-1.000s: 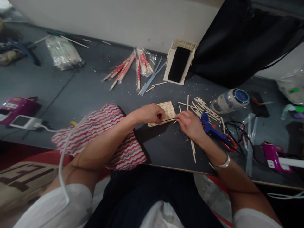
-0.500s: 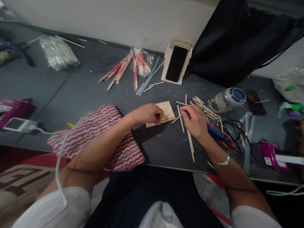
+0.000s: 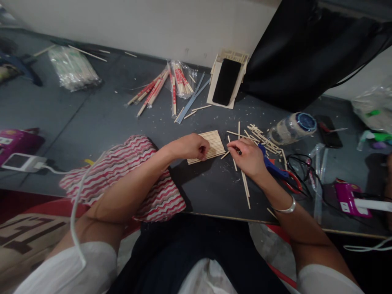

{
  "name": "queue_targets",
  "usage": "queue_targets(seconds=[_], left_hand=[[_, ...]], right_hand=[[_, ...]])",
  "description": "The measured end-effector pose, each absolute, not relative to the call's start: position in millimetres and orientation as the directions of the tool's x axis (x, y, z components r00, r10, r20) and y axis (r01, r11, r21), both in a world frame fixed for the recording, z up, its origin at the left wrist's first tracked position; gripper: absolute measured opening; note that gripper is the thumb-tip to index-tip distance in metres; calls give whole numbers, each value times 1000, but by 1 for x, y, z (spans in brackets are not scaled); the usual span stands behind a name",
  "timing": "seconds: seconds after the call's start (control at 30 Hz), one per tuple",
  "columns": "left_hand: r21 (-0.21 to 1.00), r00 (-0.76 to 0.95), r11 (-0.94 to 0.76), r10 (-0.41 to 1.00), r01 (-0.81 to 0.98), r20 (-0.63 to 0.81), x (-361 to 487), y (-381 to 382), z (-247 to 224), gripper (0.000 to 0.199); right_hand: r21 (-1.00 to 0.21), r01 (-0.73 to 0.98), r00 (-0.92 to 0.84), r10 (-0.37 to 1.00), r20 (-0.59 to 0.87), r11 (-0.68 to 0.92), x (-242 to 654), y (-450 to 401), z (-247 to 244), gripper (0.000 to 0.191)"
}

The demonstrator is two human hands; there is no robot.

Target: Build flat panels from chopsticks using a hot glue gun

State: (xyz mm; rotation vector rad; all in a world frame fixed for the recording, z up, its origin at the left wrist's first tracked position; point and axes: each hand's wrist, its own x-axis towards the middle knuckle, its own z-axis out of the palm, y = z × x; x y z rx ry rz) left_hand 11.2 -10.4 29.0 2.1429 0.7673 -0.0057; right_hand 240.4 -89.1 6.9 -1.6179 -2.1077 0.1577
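Left hand (image 3: 198, 147) curls over the flat pale panel of side-by-side wooden sticks (image 3: 216, 141) on the dark grey bench (image 3: 208, 188), right hand (image 3: 247, 157) half-closed among loose pale wooden sticks (image 3: 246, 186) beside it, either's grip indiscernible.

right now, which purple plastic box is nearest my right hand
The purple box right of that hand; the left box sits beyond the red-striped cloth.

This looks like a small craft workshop. The grey worktop (image 3: 202, 196) carries a mat of side-by-side sticks (image 3: 217, 142), loose sticks (image 3: 245, 188), bagged sticks (image 3: 183, 81) and a blue tool (image 3: 275, 168), with pale scraps (image 3: 116, 92) scattered about.
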Motion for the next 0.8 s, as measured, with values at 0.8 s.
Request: queue_targets(seconds=[0.8], left_hand=[[748, 823, -438, 510, 498, -249, 10, -8, 25, 8]], right_hand=[[-297, 894, -276, 934, 227, 336, 239, -92, -1, 23]])
